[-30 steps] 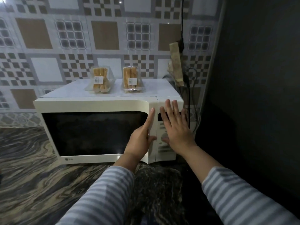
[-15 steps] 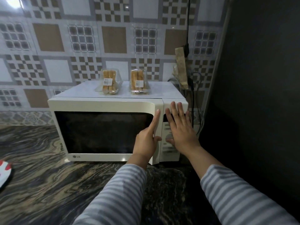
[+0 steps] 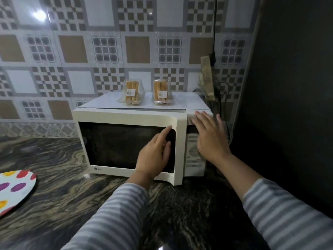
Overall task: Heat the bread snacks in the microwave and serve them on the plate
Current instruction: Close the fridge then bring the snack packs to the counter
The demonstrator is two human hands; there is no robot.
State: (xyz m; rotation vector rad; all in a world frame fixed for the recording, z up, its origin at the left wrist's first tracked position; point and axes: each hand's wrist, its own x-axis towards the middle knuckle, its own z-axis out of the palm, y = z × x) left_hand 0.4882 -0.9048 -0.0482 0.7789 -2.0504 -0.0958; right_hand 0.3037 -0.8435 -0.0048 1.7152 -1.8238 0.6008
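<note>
A cream microwave stands on the dark marbled counter. Its door has swung a little way out at the right edge. My left hand lies against the door's dark window, fingers apart, index finger pointing up. Flat on the control panel rests my right hand, holding nothing. Two clear packs of bread snacks stand on the microwave's top, one on the left and one on the right. A white plate with coloured dots sits at the left edge.
Patterned wall tiles rise behind the microwave. A dark wall closes in on the right. A black cable and a paper-wrapped object hang at the microwave's back right corner. Bare counter lies between plate and microwave.
The microwave door has come ajar at its right side. My left hand has shifted from the door's edge onto the window. The view has swung left, bringing the plate in.
</note>
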